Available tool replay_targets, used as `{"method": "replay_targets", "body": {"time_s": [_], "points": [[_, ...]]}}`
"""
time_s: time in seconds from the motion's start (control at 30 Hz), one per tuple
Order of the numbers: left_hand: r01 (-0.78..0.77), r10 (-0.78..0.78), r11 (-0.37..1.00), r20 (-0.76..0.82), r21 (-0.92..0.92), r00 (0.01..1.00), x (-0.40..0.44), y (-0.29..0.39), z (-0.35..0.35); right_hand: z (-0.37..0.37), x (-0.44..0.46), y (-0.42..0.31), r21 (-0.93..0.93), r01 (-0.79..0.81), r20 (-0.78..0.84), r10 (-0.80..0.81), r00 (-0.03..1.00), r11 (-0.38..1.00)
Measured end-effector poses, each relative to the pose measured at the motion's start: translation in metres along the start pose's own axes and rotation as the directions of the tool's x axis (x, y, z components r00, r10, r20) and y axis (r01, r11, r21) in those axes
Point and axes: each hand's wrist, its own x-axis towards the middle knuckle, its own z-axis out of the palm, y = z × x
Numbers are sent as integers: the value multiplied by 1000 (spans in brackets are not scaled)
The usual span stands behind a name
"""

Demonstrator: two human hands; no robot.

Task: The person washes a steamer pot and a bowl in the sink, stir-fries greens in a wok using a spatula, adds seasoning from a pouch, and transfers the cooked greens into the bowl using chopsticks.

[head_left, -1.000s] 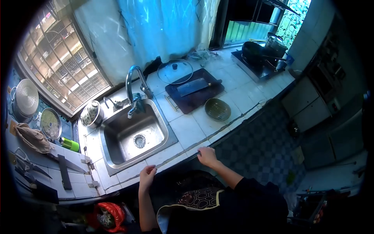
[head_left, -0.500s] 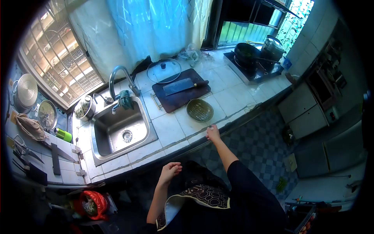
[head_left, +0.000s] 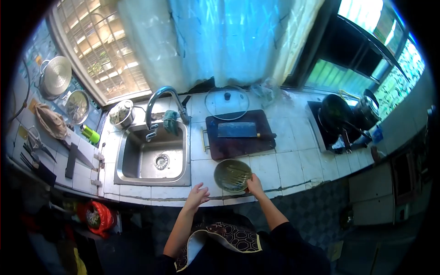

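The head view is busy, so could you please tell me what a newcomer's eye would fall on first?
Probably the bright blue curtain behind the counter. Next, the broad cleaver lying on the dark board right of the sink, then the right hand touching the green bowl near the counter's front edge.

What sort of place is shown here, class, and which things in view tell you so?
Most likely a home kitchen: a sink is set into a tiled counter, a cleaver lies on a dark cutting board, and a wok sits on a stove.
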Motion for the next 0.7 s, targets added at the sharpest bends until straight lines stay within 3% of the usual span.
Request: {"method": "replay_targets", "body": {"time_s": [0.03, 0.07, 0.1, 0.13, 0.27, 0.33, 0.4, 0.43, 0.47, 0.53, 0.57, 0.6, 0.63, 0.67, 0.7], "points": [[13, -16, 996, -30, -94, 999, -1, 4, -11, 9, 1, -18, 148, 36, 208, -67, 976, 988], [22, -33, 982, -58, -187, 998, -4, 8, -22, 21, 3, -37, 99, 39, 312, -68, 948, 994], [9, 15, 963, 86, -269, 996, -11, 22, -31, 37, 8, -56, 58, 67, 419, -85, 904, 996], [2, 16, 959, 60, -285, 998, -12, 22, -44, 55, 14, -73, 23, 99, 519, -96, 849, 995], [32, -45, 940, -32, -339, 998, -9, 20, -109, 124, 36, -129, -22, 194, 705, -122, 698, 981], [-45, 38, 915, -26, -400, 999, -15, 30, -134, 155, 43, -155, -47, 264, 793, -124, 596, 963], [-77, 46, 896, -82, -437, 996, -15, 41, -158, 177, 63, -176, -76, 212, 889, -29, 456, 974], [-103, 48, 877, -127, -469, 991, -12, 48, -172, 191, 82, -186, -149, 181, 856, 35, 517, 972], [-104, 45, 878, -135, -468, 990, -7, 52, -186, 203, 119, -179, 3, 194, 768, -127, 628, 981], [-132, 12, 906, -287, -402, 958, 9, 54, -214, 222, 193, -188, 182, 254, 338, -303, 891, 950], [-124, -11, 923, -347, -365, 938, 19, 60, -223, 229, 224, -203, 302, 244, 159, -301, 940, 922], [-110, -30, 922, -353, -371, 935, 30, 69, -231, 231, 255, -219, 244, 324, 99, -356, 929, 914], [-123, -2, 947, -389, -296, 921, 41, 77, -237, 235, 259, -246, 378, 280, 60, -325, 944, 883], [-129, 26, 967, -422, -218, 906, 52, 85, -243, 240, 295, -246, 355, 325, 101, -381, 919, 877], [-120, 24, 973, -433, -197, 901, 63, 93, -248, 246, 310, -257, 241, 353, 45, -374, 926, 904]]}}
